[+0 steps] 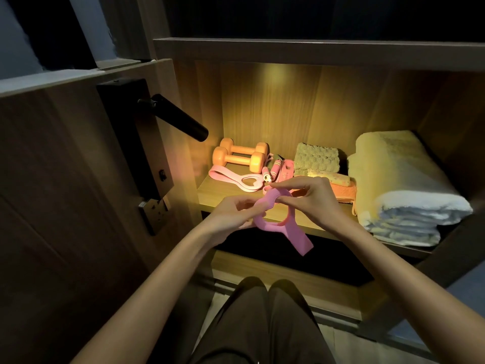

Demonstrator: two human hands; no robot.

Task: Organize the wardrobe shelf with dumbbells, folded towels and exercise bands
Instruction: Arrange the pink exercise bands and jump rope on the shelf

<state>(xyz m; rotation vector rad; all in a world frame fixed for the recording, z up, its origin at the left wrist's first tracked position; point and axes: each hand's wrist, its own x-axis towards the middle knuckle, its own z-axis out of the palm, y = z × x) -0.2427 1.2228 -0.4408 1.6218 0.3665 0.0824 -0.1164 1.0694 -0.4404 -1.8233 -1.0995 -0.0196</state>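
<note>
Holding a pink band (pixel 275 224) up in front of the shelf (pixel 217 191), near the middle of the view. Gripped by the left hand (pixel 231 215) at its 9 o'clock side, fingers curled round it; pinched by the right hand (pixel 311 195) at its 1 o'clock side (one loose end hanging down toward 5 o'clock). On the shelf, at 11 o'clock from the hands, two orange dumbbells (pixel 240 156) side by side, with a second pink band (pixel 227 176) lying flat just in front. At 12 o'clock, a skipping rope (pixel 275 166) beside a green towel (pixel 316 160). At 2 o'clock, a big white towel (pixel 399 179), folded.
</note>
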